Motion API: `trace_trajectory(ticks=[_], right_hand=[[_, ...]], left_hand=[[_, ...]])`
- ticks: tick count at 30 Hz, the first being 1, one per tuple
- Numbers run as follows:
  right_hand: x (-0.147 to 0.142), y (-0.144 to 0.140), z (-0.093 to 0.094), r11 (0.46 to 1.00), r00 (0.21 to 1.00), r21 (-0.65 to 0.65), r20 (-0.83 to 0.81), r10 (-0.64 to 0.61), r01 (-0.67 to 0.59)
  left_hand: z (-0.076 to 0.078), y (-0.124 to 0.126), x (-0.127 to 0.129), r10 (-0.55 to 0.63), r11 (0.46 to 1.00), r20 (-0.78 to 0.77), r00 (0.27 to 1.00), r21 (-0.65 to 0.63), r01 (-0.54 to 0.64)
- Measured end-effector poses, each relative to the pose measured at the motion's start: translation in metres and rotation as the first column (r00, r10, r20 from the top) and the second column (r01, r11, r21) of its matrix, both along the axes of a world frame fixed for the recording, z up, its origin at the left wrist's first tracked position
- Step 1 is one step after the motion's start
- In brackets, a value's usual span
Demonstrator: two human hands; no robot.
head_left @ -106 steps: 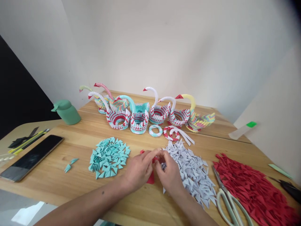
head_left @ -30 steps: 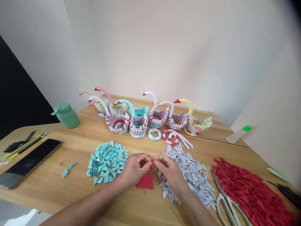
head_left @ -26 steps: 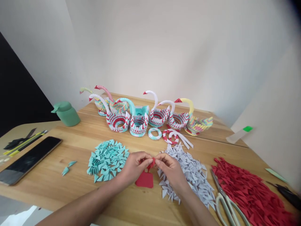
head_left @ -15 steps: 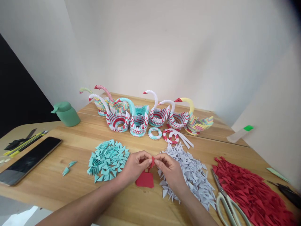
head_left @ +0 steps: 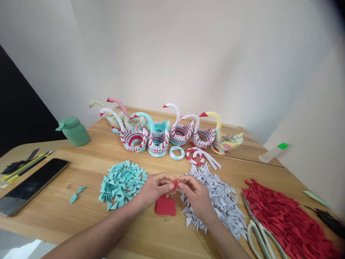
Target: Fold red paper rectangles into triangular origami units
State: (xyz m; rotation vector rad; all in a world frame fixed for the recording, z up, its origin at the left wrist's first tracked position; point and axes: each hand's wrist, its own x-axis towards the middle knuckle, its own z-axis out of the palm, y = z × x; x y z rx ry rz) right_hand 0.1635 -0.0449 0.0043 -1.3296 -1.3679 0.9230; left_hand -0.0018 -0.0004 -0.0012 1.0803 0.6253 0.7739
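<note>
Between the fingertips of both hands is a small red folded paper piece (head_left: 175, 185). My left hand (head_left: 157, 187) pinches it from the left, thumb and forefinger closed. From the right, my right hand (head_left: 196, 192) pinches the same piece. The fingers cover much of it, so its exact fold is hidden. Just below the hands lies a small stack of red paper (head_left: 165, 206) on the wooden table (head_left: 151, 233). A pile of teal folded paper triangles (head_left: 122, 183) sits left of my left hand. Pale grey-lilac paper triangles (head_left: 221, 205) are heaped beside and beyond my right hand.
Several paper swans (head_left: 134, 138) stand at the back, with paper rings (head_left: 177, 153) before them. Scissors (head_left: 257, 226) lie beside a red triangle pile (head_left: 285, 216) on the right. A phone (head_left: 35, 185) and a green pitcher-like container (head_left: 74, 131) are on the left.
The red paper piece has turned slightly between my fingertips, and both hands stay in nearly the same place. The view has shifted a little.
</note>
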Motion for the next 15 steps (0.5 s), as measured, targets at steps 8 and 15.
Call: trace_trajectory(ticks=[8,15], right_hand=[[0.001,0.000,-0.001,0.998,0.990,0.065,0.138,-0.007,-0.002],[0.003,-0.002,0.002,0.998,0.988,0.065,0.149,-0.026,0.017]], left_hand=[[0.005,-0.005,0.000,0.128,0.968,-0.241,0.962,0.240,-0.069],[0.008,-0.005,0.002,-0.016,0.996,-0.123,0.992,0.085,0.026]])
